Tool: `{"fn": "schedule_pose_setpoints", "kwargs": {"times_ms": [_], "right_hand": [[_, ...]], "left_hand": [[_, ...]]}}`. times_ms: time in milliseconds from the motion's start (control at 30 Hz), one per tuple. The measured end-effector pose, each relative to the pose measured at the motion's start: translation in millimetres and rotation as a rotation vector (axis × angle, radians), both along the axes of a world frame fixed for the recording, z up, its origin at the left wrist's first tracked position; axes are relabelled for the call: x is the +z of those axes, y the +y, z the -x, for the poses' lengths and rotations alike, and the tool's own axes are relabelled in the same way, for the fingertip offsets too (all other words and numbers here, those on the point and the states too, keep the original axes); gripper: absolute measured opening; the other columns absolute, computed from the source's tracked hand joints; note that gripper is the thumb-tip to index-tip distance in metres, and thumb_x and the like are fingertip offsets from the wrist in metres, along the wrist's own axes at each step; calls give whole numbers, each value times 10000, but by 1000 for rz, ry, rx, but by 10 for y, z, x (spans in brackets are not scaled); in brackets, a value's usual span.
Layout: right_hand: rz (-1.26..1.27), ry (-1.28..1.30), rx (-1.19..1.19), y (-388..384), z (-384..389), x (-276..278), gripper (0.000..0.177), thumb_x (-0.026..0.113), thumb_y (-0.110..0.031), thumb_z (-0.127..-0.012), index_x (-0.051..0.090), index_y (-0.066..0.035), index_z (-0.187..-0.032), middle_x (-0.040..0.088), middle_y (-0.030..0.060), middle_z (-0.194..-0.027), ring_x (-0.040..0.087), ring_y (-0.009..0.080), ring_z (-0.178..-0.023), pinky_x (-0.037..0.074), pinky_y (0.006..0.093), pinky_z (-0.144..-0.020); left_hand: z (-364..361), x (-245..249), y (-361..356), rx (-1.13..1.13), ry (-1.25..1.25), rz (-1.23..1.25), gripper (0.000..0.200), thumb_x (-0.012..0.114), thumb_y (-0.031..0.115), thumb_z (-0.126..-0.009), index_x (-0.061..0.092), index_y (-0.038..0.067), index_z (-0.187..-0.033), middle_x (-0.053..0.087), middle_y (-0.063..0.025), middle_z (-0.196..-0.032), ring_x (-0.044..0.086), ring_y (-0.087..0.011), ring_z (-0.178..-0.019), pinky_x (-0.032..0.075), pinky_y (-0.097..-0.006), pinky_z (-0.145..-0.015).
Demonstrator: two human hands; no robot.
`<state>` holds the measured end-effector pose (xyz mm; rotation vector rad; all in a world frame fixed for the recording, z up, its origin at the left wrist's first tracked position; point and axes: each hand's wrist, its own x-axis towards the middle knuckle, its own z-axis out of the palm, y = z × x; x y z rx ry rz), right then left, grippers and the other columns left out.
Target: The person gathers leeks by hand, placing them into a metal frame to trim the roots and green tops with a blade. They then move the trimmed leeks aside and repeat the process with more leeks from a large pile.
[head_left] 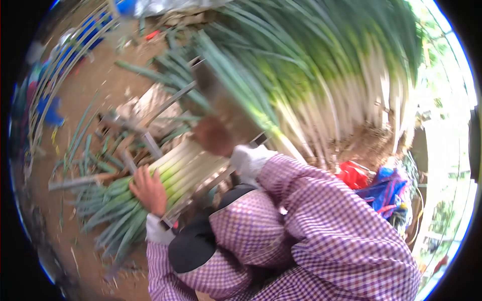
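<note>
A row of leeks [183,163] lies side by side across a metal frame [152,145] in front of me, green leaves [113,210] hanging over the left end. My left hand [149,189] rests on the leeks where white turns to green, its fingers stretched out. Over the white ends is my right hand [215,136], smeared by motion, so its fingers and anything in them cannot be made out. Just beyond it stands a flat metal plate [231,108] with a loose leek leaning along it.
A large pile of leeks [321,85] with roots toward me fills the back right. A red bag [354,174] and a blue bag [384,190] lie to the right. Cut leaves litter the brown ground [100,85]. Curved rails [75,55] stand at far left.
</note>
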<state>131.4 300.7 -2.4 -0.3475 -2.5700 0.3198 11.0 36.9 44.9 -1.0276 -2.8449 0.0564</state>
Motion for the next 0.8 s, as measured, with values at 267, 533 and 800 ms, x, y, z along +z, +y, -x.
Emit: {"fn": "schedule_pose_setpoints", "kwargs": {"times_ms": [267,533,800], "right_hand": [[74,-3,-15,5,-68,87,241,713,-330,-809,669,-95,-834,662,66,-885,618,251,-939,448,426,-954],[140,-22,-14,4,-88,212,425,738,-329,-817,675,-48,-1130,675,87,-1060,618,274,-1053,424,466,-1014],[628,-104,192,-268,-1428,1121,358,703,-170,-879,649,-54,-1213,682,165,-1072,676,351,-993,567,432,-786]], "left_hand": [[-26,-49,53,1,-11,-6,499,462,415,-1064,505,146,-1482,530,-69,-1468,444,-249,-1401,287,-499,-1160],[9,-61,31,8,-13,28,423,485,409,-1056,571,207,-1418,555,-70,-1388,477,-241,-1361,308,-506,-1130],[26,-149,9,15,8,23,415,502,420,-1044,575,230,-1406,567,-57,-1381,487,-233,-1357,316,-514,-1123]]}}
